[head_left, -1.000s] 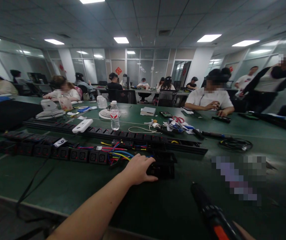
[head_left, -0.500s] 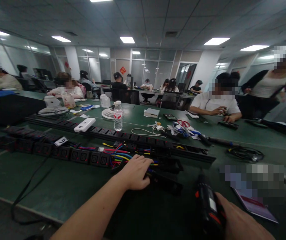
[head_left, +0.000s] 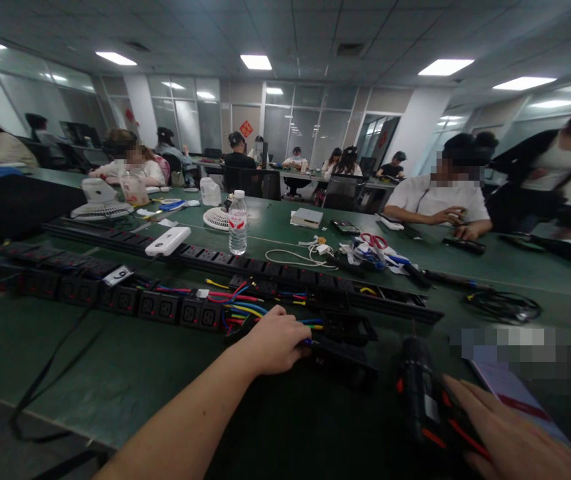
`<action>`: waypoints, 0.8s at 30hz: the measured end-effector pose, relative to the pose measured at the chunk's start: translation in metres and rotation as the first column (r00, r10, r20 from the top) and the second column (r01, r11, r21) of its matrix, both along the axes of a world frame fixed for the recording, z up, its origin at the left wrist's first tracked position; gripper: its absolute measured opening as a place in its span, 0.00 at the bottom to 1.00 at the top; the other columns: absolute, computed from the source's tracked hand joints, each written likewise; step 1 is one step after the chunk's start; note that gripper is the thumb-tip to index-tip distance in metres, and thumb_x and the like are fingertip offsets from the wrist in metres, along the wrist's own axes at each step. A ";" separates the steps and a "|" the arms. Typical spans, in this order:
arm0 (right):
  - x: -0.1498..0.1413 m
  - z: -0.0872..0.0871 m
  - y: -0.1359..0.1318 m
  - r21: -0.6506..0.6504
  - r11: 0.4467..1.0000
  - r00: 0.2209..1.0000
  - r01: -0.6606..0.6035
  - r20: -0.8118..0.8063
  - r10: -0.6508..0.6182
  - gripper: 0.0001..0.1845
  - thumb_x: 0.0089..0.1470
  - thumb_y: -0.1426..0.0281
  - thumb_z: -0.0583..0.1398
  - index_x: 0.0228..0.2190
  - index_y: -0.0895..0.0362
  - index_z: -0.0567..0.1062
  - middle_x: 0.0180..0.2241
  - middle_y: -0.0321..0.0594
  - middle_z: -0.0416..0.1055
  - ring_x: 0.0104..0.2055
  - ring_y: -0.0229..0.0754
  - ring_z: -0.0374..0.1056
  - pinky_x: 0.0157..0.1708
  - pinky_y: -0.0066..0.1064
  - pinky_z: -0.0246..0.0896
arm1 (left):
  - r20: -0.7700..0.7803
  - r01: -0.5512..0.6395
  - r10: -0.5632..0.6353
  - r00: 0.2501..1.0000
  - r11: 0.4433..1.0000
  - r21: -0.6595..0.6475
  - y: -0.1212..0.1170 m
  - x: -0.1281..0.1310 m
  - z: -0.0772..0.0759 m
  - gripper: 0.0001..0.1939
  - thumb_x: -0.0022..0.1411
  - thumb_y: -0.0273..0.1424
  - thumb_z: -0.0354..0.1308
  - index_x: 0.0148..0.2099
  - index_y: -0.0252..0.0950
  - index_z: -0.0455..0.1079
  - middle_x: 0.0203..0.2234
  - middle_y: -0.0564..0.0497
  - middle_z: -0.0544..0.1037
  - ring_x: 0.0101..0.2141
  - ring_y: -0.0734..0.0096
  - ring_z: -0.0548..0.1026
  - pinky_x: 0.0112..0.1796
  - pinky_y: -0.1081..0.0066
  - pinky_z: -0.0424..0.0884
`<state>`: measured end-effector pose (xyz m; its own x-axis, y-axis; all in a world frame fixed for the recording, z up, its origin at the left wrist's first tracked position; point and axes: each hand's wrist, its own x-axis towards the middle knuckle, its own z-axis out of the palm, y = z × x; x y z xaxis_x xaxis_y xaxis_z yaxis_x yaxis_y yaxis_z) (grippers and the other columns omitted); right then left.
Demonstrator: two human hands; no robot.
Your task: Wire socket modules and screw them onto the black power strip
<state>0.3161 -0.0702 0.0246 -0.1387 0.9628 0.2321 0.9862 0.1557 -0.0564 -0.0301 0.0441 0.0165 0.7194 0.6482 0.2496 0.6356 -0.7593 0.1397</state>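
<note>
My left hand (head_left: 278, 340) is closed over the near black power strip (head_left: 160, 307), gripping its black end housing (head_left: 342, 360) beside a bundle of coloured wires (head_left: 245, 308). The wires spill out of the strip; my fingers hide part of them. At the lower right, a black and red cordless drill (head_left: 420, 393) points away from me. My right hand (head_left: 510, 427) is at its handle, fingers stretched out and loose, with the handle showing between fingers and thumb.
Behind lies a second long power strip (head_left: 285, 273), with a white device (head_left: 168, 241) on it and a water bottle (head_left: 238, 223) beside it. Red scissors (head_left: 372, 240), a coiled black cable (head_left: 502, 305) and a booklet (head_left: 525, 400) are rightward. A co-worker (head_left: 442, 193) sits opposite.
My right hand has loosened at the drill, and more of the handle shows. My left hand stays at the wires, its fingers slightly more curled. The view has shifted a little.
</note>
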 end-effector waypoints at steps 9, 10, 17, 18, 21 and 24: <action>-0.148 0.022 0.026 0.096 0.960 0.962 -0.262 0.099 0.253 0.40 0.39 0.70 0.70 0.55 0.67 0.67 0.52 0.61 0.66 0.54 0.65 0.61 0.51 0.55 0.64 | -0.048 -0.012 0.015 0.999 0.999 0.051 0.000 0.002 -0.002 0.07 0.64 0.35 0.56 0.39 0.37 0.68 0.33 0.50 0.77 0.37 0.63 0.74 0.42 0.63 0.61; -0.156 0.020 0.034 0.087 0.959 0.961 -0.270 0.093 0.262 0.42 0.37 0.71 0.71 0.54 0.66 0.67 0.50 0.59 0.68 0.52 0.64 0.62 0.50 0.54 0.64 | -0.045 -0.010 0.013 0.999 0.998 0.061 0.000 0.002 -0.002 0.07 0.64 0.35 0.56 0.39 0.37 0.67 0.33 0.50 0.76 0.37 0.64 0.74 0.42 0.63 0.60; -0.161 0.019 0.061 0.043 0.935 0.936 -0.352 0.024 0.351 0.22 0.43 0.79 0.64 0.43 0.60 0.72 0.42 0.49 0.70 0.45 0.55 0.64 0.47 0.48 0.64 | 0.017 0.007 -0.008 1.000 0.998 0.057 0.000 -0.003 0.000 0.08 0.65 0.36 0.55 0.39 0.37 0.65 0.33 0.51 0.76 0.36 0.66 0.73 0.42 0.65 0.60; -0.160 0.020 0.062 0.031 0.930 0.931 -0.366 0.006 0.366 0.21 0.43 0.80 0.63 0.43 0.61 0.72 0.43 0.49 0.70 0.46 0.54 0.64 0.48 0.47 0.63 | 0.025 0.006 -0.008 1.000 0.999 0.048 0.001 -0.004 0.000 0.08 0.65 0.36 0.55 0.40 0.37 0.65 0.33 0.51 0.76 0.36 0.66 0.73 0.42 0.65 0.60; -0.155 0.022 0.063 -0.008 0.923 0.922 -0.385 -0.046 0.384 0.22 0.43 0.79 0.62 0.44 0.62 0.71 0.43 0.49 0.70 0.45 0.54 0.65 0.48 0.47 0.62 | 0.032 -0.001 0.001 0.999 1.000 0.022 0.003 -0.004 -0.001 0.08 0.65 0.37 0.54 0.40 0.37 0.65 0.33 0.51 0.76 0.35 0.66 0.73 0.42 0.65 0.60; -0.150 0.025 0.063 -0.042 0.921 0.919 -0.388 -0.098 0.383 0.22 0.44 0.78 0.61 0.44 0.60 0.70 0.42 0.48 0.70 0.43 0.53 0.66 0.45 0.46 0.62 | 0.021 -0.005 0.005 1.000 1.000 -0.013 0.005 -0.004 0.001 0.09 0.66 0.38 0.53 0.40 0.37 0.65 0.32 0.51 0.76 0.34 0.66 0.73 0.42 0.65 0.60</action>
